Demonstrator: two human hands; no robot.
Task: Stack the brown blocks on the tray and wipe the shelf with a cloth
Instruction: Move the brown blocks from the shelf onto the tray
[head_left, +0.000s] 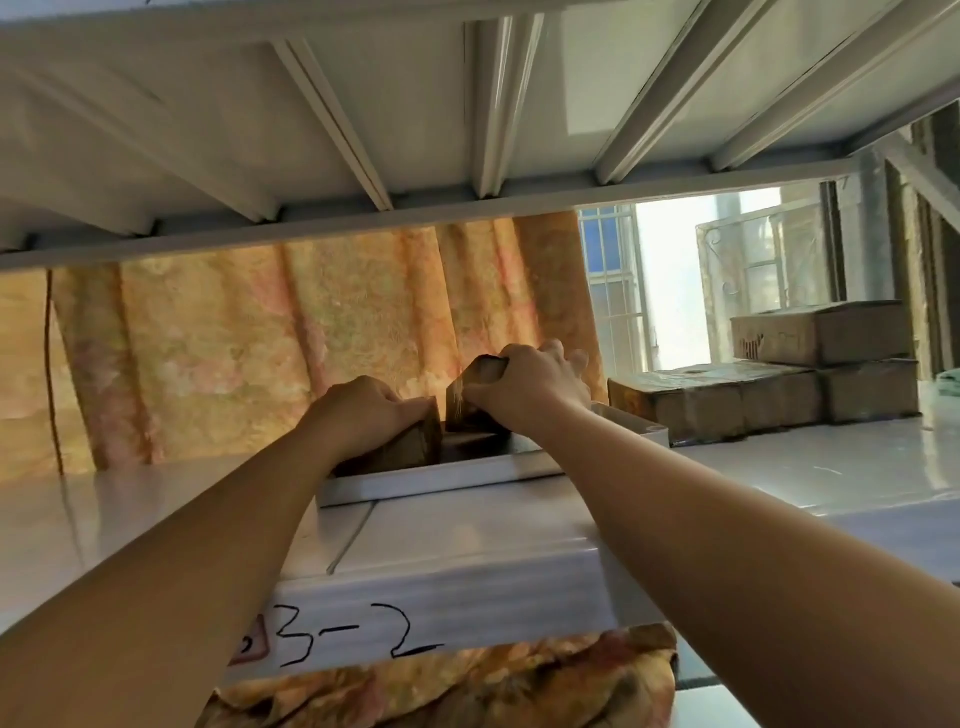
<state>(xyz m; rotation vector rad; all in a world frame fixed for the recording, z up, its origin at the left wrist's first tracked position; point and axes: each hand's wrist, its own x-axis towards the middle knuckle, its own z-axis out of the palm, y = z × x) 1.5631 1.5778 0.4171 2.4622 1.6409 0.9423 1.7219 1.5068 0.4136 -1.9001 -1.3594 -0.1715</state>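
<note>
On the white metal shelf (156, 499), a shallow white tray (426, 480) sits near the front edge, and both hands work inside it. Left hand (358, 410): fingers curled shut over the top of a brown block (410, 449) that rests low in the tray's left part. Right hand (524, 382): fingers wrapped shut around a second brown block (465, 400), held upright and higher, apparently over another dark block lying flat beneath; contact between the two cannot be confirmed. Judgement: stacking phase, wiping not begun; no cloth for wiping is identifiable on the shelf surface. Blocks look rigid, wood-like, with squared edges and a rough, non-slip face; probably moderately light, since each is managed one-handed. Best hold is from above, fingers and thumb across opposite side faces, leaving the underside free to seat flat. More wrapped brown blocks (727, 400) are stacked further right on the shelf, well apart from the tray. Risk: upright block tipping if set down off-centre.
</note>
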